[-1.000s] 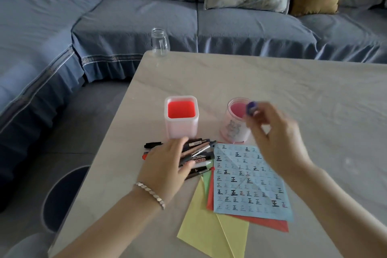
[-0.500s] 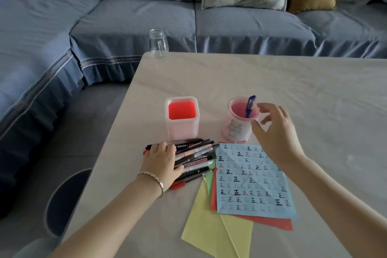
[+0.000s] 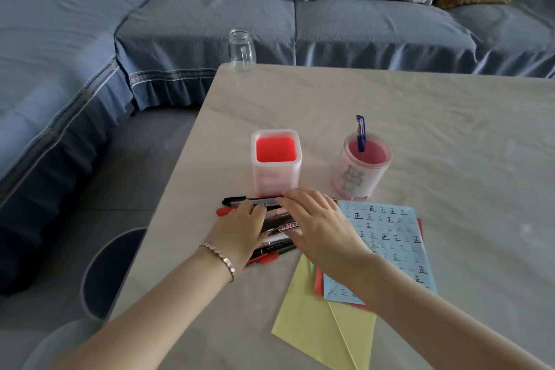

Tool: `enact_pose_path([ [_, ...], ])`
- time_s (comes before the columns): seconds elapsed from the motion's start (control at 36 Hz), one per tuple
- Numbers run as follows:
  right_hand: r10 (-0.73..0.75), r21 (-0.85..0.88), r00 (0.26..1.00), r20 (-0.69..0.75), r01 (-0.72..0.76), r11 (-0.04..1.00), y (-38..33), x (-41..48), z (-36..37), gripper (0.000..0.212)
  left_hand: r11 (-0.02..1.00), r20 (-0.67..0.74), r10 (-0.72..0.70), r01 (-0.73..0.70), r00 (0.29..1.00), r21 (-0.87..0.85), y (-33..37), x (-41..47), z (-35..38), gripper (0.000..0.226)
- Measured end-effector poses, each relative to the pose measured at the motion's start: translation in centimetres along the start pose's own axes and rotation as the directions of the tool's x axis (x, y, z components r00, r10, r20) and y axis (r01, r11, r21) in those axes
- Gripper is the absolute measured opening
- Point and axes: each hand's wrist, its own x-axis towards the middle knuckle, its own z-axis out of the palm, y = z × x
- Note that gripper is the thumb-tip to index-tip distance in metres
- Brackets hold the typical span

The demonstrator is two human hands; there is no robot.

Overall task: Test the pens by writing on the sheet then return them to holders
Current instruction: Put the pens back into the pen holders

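A pile of several markers and pens (image 3: 277, 227) lies on the table in front of a square pink holder (image 3: 276, 165). My left hand (image 3: 240, 233) rests on the left part of the pile. My right hand (image 3: 321, 227) lies over the pile's right part, fingers reaching across the pens; whether it grips one is hidden. A round pink holder (image 3: 360, 173) to the right contains one blue pen (image 3: 360, 132). The blue sheet (image 3: 387, 246) covered in written characters lies right of the pile.
Yellow paper (image 3: 324, 327) and a red sheet (image 3: 318, 282) lie under the blue sheet. A glass jar (image 3: 241, 49) stands at the table's far left corner. A blue sofa with cushions surrounds the table (image 3: 420, 117); a round stool (image 3: 111, 270) sits left.
My right hand let go of the blue pen in the round holder and moved left and down onto the pen pile. My left hand stayed on the pile.
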Motion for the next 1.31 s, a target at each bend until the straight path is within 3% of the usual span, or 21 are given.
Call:
enact_pose_path([
  [0.14, -0.043, -0.039, 0.995, 0.092, 0.047, 0.998, -0.1, 1.5, 1.0, 0.037, 0.997, 0.0, 0.028, -0.028, 1.0, -0.071, -0.1, -0.7, -0.3, 0.029],
  [0.25, -0.092, -0.035, 0.993, 0.07, 0.095, 0.995, 0.4, 1.6, 0.1, 0.031, 0.947, -0.169, 0.001, -0.055, 0.986, -0.317, -0.1, -0.9, -1.2, 0.021],
  [0.36, -0.036, -0.008, 0.998, 0.059, 0.036, 0.999, 0.5, 0.9, -2.5, 0.026, 0.801, -0.287, -0.107, -0.089, 0.952, -0.592, 0.5, -0.8, -3.0, 0.014],
  [0.44, 0.212, 0.164, 0.962, 0.172, -0.241, 0.957, -0.3, 0.2, -4.8, 0.012, 0.529, -0.197, -0.29, -0.015, 0.937, -0.849, 1.8, -0.5, -3.7, 0.009],
  [0.47, 0.288, 0.299, 0.92, 0.265, -0.362, 0.883, -0.4, -0.2, -5.1, 0.005, 0.394, -0.127, -0.347, 0.022, 0.929, -0.919, 2.3, -0.3, -3.7, 0.012],
  [0.53, 0.388, 0.503, 0.85, 0.356, -0.525, 0.687, -0.8, -0.8, -5.7, 0.013, 0.138, 0.021, -0.395, 0.082, 0.918, -0.987, 3.3, 0.0, -3.6, 0.013],
  [0.58, 0.461, 0.65, 0.769, 0.443, -0.629, 0.426, -1.1, -1.3, -6.5, 0.017, -0.027, 0.129, -0.415, 0.13, 0.901, -0.991, 4.3, 0.1, -3.5, 0.02],
  [0.67, 0.455, 0.748, 0.673, 0.583, -0.663, 0.021, -1.4, -2.1, -7.0, 0.022, -0.099, 0.197, -0.437, 0.171, 0.878, -0.98, 5.2, 0.2, -3.3, 0.019],
  [0.75, 0.42, 0.747, 0.629, 0.654, -0.626, -0.225, -1.7, -2.8, -7.2, 0.019, -0.176, 0.233, -0.411, 0.174, 0.881, -0.969, 5.9, 0.1, -3.5, 0.015],
  [0.92, 0.313, 0.715, 0.645, 0.697, -0.591, -0.372, -1.6, -4.0, -7.7, 0.019, -0.14, 0.191, -0.326, 0.152, 0.926, -0.978, 6.3, -0.2, -4.3, 0.024],
  [1.14, 0.236, 0.697, 0.67, 0.704, -0.59, -0.407, -1.4, -4.8, -7.8, 0.024, -0.048, 0.128, -0.389, 0.119, 0.912, -0.992, 6.9, -0.2, -4.9, 0.017],
  [1.31, 0.247, 0.697, 0.66, 0.709, -0.605, -0.384, -1.9, -4.9, -7.4, 0.026, 0.086, 0.063, -0.485, 0.119, 0.872, -0.989, 7.6, -0.6, -3.9, 0.02],
])
